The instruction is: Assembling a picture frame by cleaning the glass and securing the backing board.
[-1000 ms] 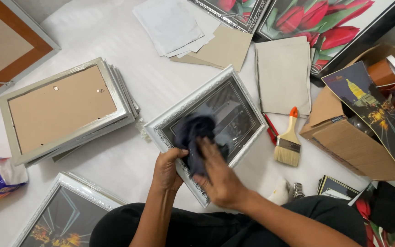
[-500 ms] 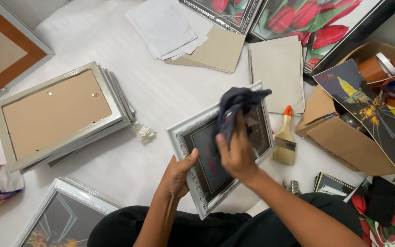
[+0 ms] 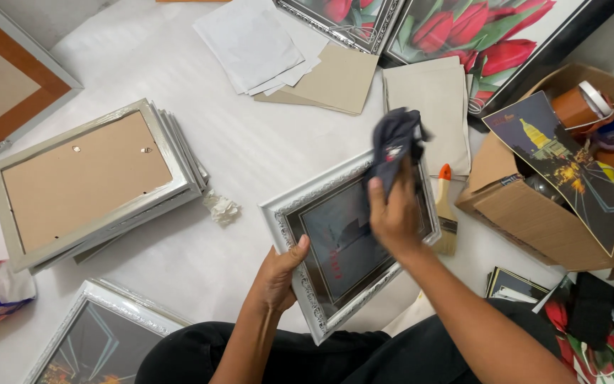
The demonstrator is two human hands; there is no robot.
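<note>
Head view: the left hand (image 3: 278,274) grips the near-left edge of a silver frame (image 3: 335,242), tilted up off the floor (image 3: 264,149) at centre. The right hand (image 3: 392,213) clenches a dark cloth (image 3: 394,142) against the frame's far glass. A brush (image 3: 445,210) lies just right; stacked frames (image 3: 94,178) lie left.

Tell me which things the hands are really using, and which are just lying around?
In use:
- silver picture frame, gripped at its edge by the left hand
- dark cloth, held by the right hand over the frame's glass

Lying about:
- paintbrush
- stack of frames, backs up
- cardboard box
- loose papers
- crumpled scrap
</note>
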